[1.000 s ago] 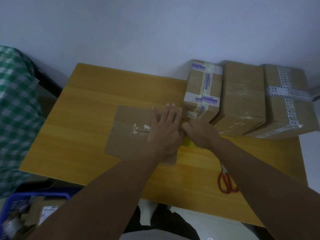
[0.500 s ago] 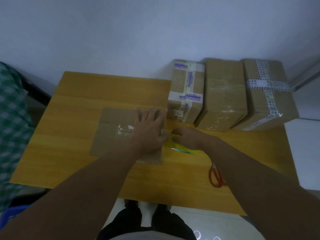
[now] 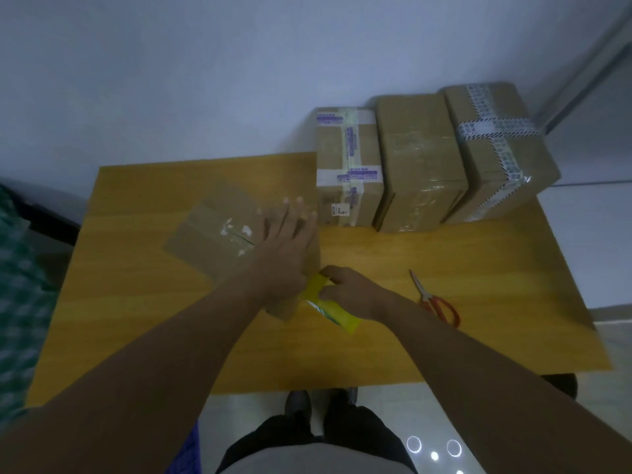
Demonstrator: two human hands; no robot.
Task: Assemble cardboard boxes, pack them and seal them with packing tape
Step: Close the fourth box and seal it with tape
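Observation:
A low brown cardboard box (image 3: pixel 212 234) with torn white label scraps lies on the wooden table (image 3: pixel 478 285), turned at an angle. My left hand (image 3: pixel 285 248) presses flat on its right end, fingers straight. My right hand (image 3: pixel 352 292) grips a yellow packet (image 3: pixel 333 309) right at the box's near right corner; whether the packet's far end is inside the box is hidden by my hands.
Three sealed cardboard boxes (image 3: pixel 420 162) stand in a row at the table's far right. Red-handled scissors (image 3: pixel 436 299) lie right of my right hand. Green checked fabric (image 3: pixel 17 295) is at the left edge. My shoes (image 3: pixel 319 401) show below the table's near edge.
The view shifted and the box now lies rotated. My right hand has drawn back toward me with the yellow packet, which shows more. My left hand stays flat on the box.

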